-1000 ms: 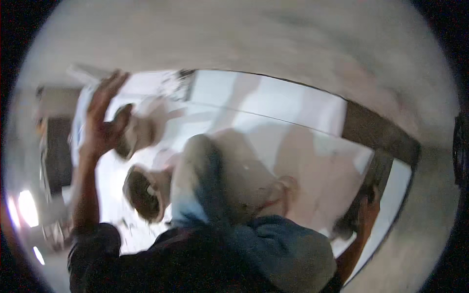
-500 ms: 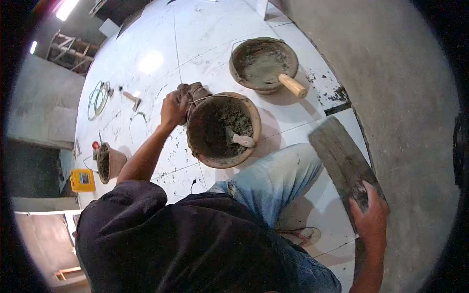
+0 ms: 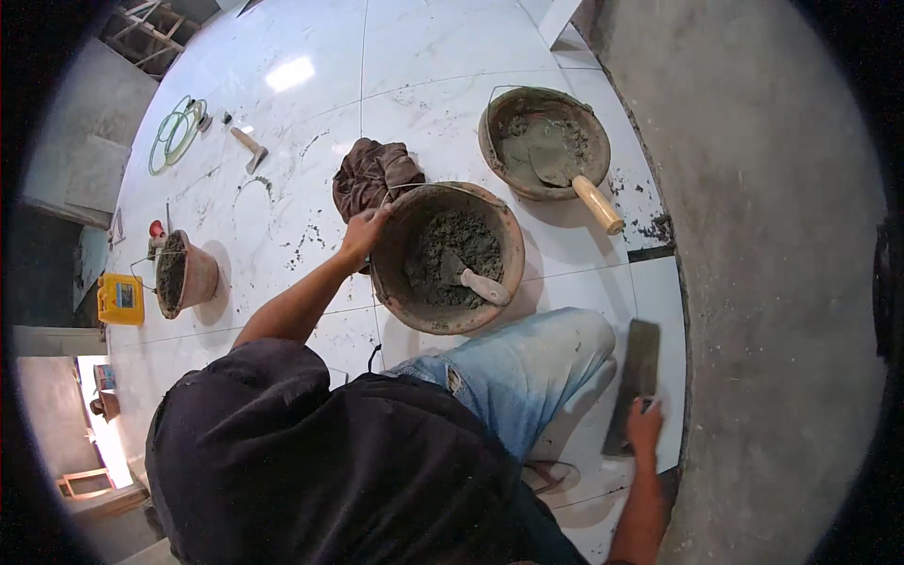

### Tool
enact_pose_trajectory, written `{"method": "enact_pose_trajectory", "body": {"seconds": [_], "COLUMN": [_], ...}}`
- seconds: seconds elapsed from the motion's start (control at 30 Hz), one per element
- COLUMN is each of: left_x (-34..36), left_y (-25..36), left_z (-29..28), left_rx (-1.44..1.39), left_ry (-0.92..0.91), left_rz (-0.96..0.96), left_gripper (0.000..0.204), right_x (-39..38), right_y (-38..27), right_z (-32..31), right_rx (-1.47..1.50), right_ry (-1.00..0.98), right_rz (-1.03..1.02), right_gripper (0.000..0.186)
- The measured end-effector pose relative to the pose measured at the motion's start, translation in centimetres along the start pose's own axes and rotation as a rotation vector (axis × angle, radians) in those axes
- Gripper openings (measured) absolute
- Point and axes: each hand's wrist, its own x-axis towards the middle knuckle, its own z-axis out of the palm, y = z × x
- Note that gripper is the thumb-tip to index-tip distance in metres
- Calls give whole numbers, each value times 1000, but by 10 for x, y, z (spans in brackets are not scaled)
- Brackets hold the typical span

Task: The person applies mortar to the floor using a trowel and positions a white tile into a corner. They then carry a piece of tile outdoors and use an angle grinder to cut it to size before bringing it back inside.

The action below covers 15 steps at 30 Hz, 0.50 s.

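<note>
My right hand [image 3: 645, 428] is closed around the handle of a long rectangular plastering trowel [image 3: 642, 353], its grey blade held low over the white tiles beside my knee. My left hand [image 3: 365, 235] grips the left rim of a mortar-stained bucket [image 3: 516, 235]. Inside the bucket lies dark, crumbly mortar [image 3: 466, 235] with a small scraper [image 3: 482, 285] resting on it, handle toward the right. A crumpled brown cloth [image 3: 377, 177] sits on the floor just beyond my left hand, against the bucket.
A second bucket [image 3: 603, 141] of wet mortar holds a wooden-handled tool [image 3: 598, 205]. Leftward are a hammer [image 3: 250, 149], a coiled clear hose [image 3: 175, 137], a small tilted bucket [image 3: 198, 273] and a yellow jerrycan [image 3: 121, 299]. A grey wall [image 3: 772, 282] runs along the right.
My left hand has gone from the brown cloth to the bucket's rim. My right hand has lowered the trowel toward the floor and leftward, turning its blade.
</note>
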Motion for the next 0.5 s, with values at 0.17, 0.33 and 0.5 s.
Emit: {"method": "enact_pose_trajectory", "body": {"seconds": [0.17, 0.33, 0.5], "left_x": [0, -17, -38], "left_y": [4, 22, 71], "left_z": [14, 13, 33], "left_rx": [-458, -466, -373], "left_ry": [-182, -147, -128], "left_rz": [-101, -91, 76], "left_gripper": [55, 49, 48], "right_x": [-12, -14, -61], "right_y": [29, -91, -276], "right_z": [116, 19, -5], "right_rx": [127, 33, -70], "right_ry": [34, 463, 225], "right_rz": [-47, -149, -949], "right_gripper": [58, 47, 43]}}
